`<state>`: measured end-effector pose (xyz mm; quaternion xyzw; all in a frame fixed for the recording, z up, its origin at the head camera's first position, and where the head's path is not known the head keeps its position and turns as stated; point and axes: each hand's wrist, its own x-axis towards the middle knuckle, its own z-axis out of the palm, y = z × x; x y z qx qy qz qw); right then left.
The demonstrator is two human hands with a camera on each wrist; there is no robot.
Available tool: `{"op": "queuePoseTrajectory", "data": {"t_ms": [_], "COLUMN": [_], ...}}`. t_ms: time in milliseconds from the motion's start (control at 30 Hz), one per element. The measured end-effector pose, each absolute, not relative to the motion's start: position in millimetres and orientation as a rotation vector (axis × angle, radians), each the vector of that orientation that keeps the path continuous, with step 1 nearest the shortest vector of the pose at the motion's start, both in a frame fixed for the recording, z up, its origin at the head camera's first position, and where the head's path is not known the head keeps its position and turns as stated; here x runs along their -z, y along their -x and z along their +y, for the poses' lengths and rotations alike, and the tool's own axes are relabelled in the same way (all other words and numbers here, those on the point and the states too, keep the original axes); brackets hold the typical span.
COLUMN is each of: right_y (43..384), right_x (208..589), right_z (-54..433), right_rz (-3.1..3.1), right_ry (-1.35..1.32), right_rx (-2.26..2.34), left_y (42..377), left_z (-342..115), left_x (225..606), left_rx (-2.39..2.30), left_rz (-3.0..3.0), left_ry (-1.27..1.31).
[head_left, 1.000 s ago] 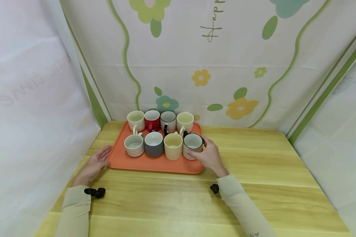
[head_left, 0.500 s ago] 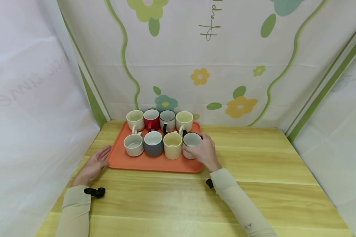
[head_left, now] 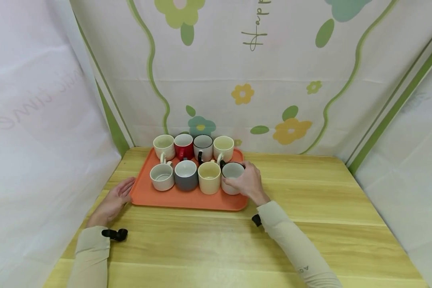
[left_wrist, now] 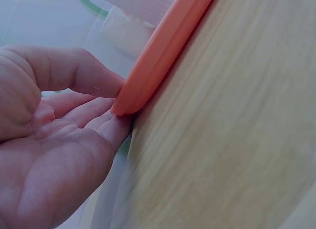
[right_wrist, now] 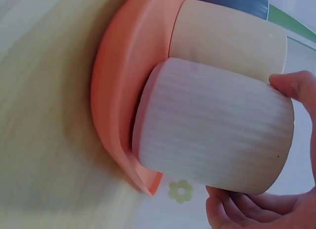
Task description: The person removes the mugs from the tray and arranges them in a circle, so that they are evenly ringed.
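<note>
An orange tray [head_left: 187, 200] on the table holds two rows of mugs. My right hand [head_left: 250, 182] grips a white ribbed mug with a dark rim [right_wrist: 212, 125], at the right end of the front row. The thumb is at the near side of its rim and the fingers are round its right side. Beside it stand a cream-yellow mug [head_left: 209, 182], a grey mug [head_left: 186, 180] and a low white ribbed mug [head_left: 163, 180]. My left hand [head_left: 115, 200] pinches the tray's front left corner, thumb against the rim and fingertips at its underside [left_wrist: 79, 115].
The back row has a cream mug [head_left: 164, 148], a red mug [head_left: 184, 146], a white mug with a black handle [head_left: 203, 147] and a pale yellow mug [head_left: 224, 148]. A floral cloth [head_left: 209, 60] hangs behind the wooden table [head_left: 209, 244].
My right hand has shifted slightly left, and its thumb and fingers sit closer round the ribbed mug. The left hand and the tray stay in place.
</note>
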<state>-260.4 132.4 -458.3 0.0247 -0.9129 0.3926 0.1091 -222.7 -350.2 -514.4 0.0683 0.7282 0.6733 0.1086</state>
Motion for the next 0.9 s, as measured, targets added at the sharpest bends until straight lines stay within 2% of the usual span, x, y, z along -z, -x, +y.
{"op": "queuePoseTrajectory", "data": {"t_ms": [567, 900], "right_y": [262.7, 257.1], "right_x": [423.5, 406.7], "right_z": [198.8, 257.6], "right_rz": [-2.755, -2.801], "right_ry": [-0.607, -0.6], "right_rx": [-1.195, -1.108], "left_y": [222.8, 221.9], "left_z": [-351.8, -350.3], "left_x": [516.1, 513.6], "left_rx": [-1.954, -1.971], "left_rz": [2.158, 2.154], "left_ry": [-0.19, -0.179]}}
